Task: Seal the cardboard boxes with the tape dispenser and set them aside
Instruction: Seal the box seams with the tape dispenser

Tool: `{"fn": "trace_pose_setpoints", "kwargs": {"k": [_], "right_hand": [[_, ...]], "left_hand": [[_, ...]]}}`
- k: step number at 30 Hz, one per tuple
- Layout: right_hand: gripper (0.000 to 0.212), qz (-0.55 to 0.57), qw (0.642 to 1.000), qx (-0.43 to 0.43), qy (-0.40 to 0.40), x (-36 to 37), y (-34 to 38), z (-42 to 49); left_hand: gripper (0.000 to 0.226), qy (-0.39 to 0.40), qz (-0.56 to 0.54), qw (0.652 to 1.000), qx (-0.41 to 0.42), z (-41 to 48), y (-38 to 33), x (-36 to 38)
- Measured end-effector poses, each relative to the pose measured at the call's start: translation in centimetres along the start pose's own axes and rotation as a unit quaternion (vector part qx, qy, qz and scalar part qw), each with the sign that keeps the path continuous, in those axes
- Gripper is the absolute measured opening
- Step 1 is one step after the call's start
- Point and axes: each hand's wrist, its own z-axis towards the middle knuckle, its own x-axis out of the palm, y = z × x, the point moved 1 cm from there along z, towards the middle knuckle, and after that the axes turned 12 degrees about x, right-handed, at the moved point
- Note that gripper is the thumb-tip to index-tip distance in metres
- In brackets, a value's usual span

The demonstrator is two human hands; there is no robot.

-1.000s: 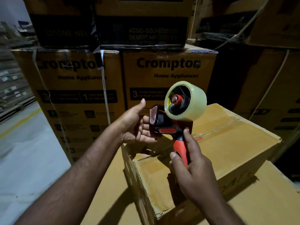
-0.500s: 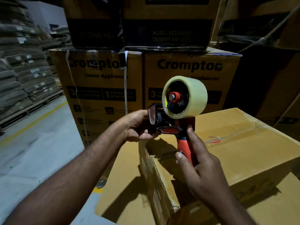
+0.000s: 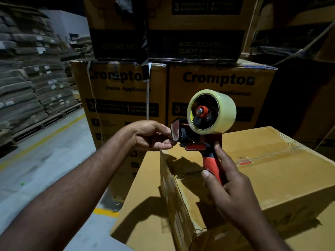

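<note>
A red and black tape dispenser with a roll of clear tape is held up above a plain cardboard box. My right hand grips its red handle from below. My left hand is at the dispenser's front end, its fingers curled and pinching at the tape end by the cutter plate. The box top shows a strip of clear tape along its seam. That box rests on a larger flat cardboard box.
Tall printed appliance cartons are stacked right behind the box, with more cartons on top. Stacks of flattened material on pallets stand at the left. Grey floor with yellow lines lies to the left.
My left hand went from open beside the dispenser to curled on its front end. The camera view has shifted, so the box sits further right in frame.
</note>
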Motion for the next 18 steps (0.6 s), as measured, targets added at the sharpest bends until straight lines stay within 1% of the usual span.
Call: {"fn": "trace_pose_setpoints", "kwargs": {"k": [1, 2, 4, 6, 8, 9, 10, 12, 14, 18], "right_hand": [[0.065, -0.003, 1.000, 0.000, 0.004, 0.0, 0.0, 0.1], [0.066, -0.008, 1.000, 0.001, 0.009, 0.0, 0.0, 0.1], [0.071, -0.019, 1.000, 0.007, 0.017, 0.0, 0.0, 0.2], [0.073, -0.029, 0.999, 0.011, 0.016, 0.1, -0.1, 0.4], [0.073, -0.042, 0.999, 0.013, 0.014, 0.2, -0.1, 0.6], [0.073, -0.049, 0.998, 0.016, 0.018, 0.3, -0.1, 0.7], [0.074, -0.058, 0.998, 0.020, 0.028, 0.4, 0.0, 0.8], [0.077, -0.084, 0.995, 0.026, 0.053, 0.9, 0.1, 1.1], [0.078, -0.103, 0.992, 0.035, 0.069, 1.5, 0.1, 1.4], [0.079, -0.115, 0.989, 0.050, 0.079, 2.0, 0.4, 1.6]], "left_hand": [[0.017, 0.002, 0.006, 1.000, -0.009, 0.0, -0.1, 0.1], [0.025, 0.004, 0.016, 1.000, -0.016, 0.2, -0.1, 0.2], [0.035, -0.006, 0.035, 0.999, -0.022, 0.6, 0.2, 0.2], [0.027, -0.010, 0.050, 0.998, -0.021, 1.0, 0.6, 0.1], [0.007, -0.012, 0.089, 0.996, -0.007, 1.4, 0.8, -0.1], [0.004, -0.018, 0.121, 0.992, 0.006, 1.6, 0.8, -0.2], [0.008, -0.028, 0.163, 0.986, 0.019, 1.7, 0.6, -0.3], [0.013, -0.054, 0.271, 0.960, 0.048, 2.0, 0.1, -0.2], [0.013, -0.079, 0.364, 0.925, 0.076, 2.5, -0.1, -0.3], [0.005, -0.173, 0.500, 0.833, 0.163, 4.2, -0.5, -1.5]]}}
